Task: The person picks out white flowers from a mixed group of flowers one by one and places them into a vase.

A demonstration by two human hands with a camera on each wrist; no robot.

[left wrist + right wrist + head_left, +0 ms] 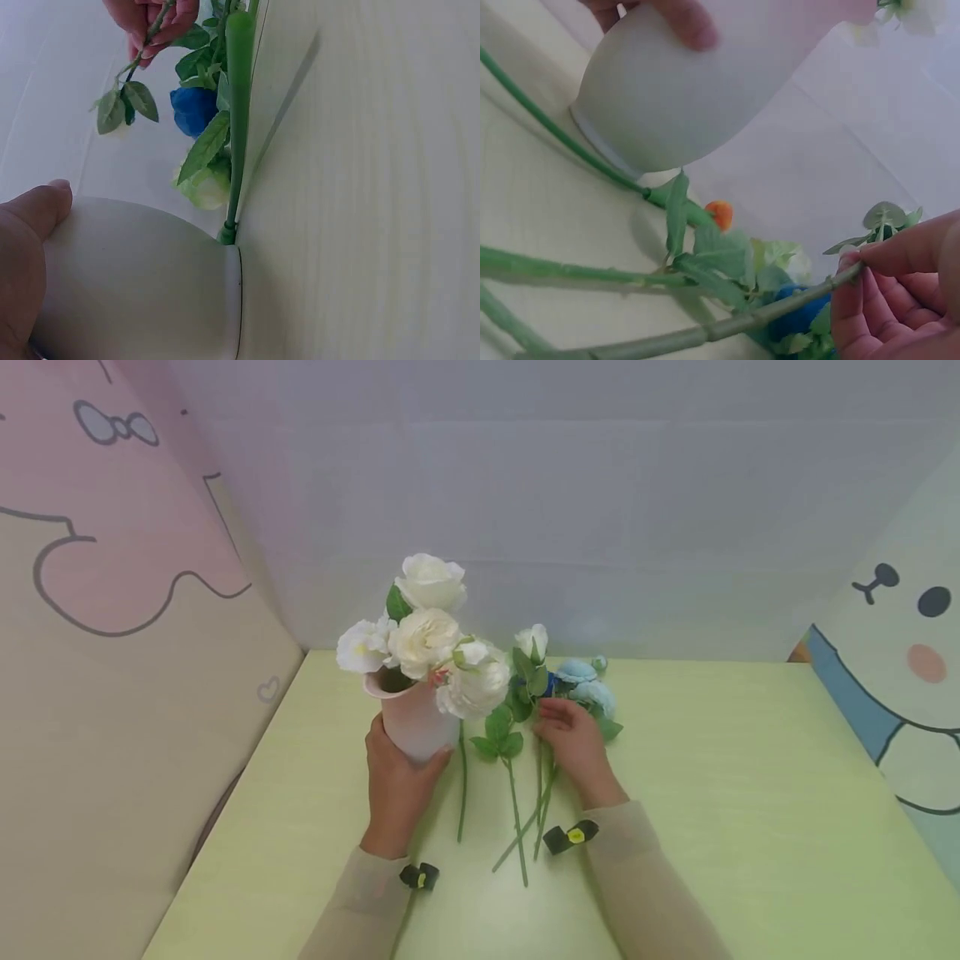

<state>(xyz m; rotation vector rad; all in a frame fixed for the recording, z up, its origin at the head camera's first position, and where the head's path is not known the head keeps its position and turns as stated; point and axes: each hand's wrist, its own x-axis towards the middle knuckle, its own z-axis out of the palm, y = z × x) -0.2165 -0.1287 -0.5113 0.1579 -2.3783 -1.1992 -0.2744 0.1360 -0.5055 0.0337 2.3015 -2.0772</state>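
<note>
My left hand (399,789) grips a pale vase (417,720) low on its body, thumb and fingers around it. Several white flowers (426,639) stand in the vase and lean over its rim. Between thumb and fingertips, my right hand (579,747) pinches the stem (780,306) of a white rosebud (532,642) with green leaves. In the left wrist view, this stem is raised over the other flowers, its leaves (124,105) hanging past the fingers. The left hand's thumb (46,206) lies against the vase wall.
Pale blue flowers (592,695) lie on the table (720,793) beyond the right hand. A blue flower (193,111) and loose green stems (516,827) lie near the vase. An orange bit (720,215) shows by the vase base. A pale curtain (600,527) hangs behind.
</note>
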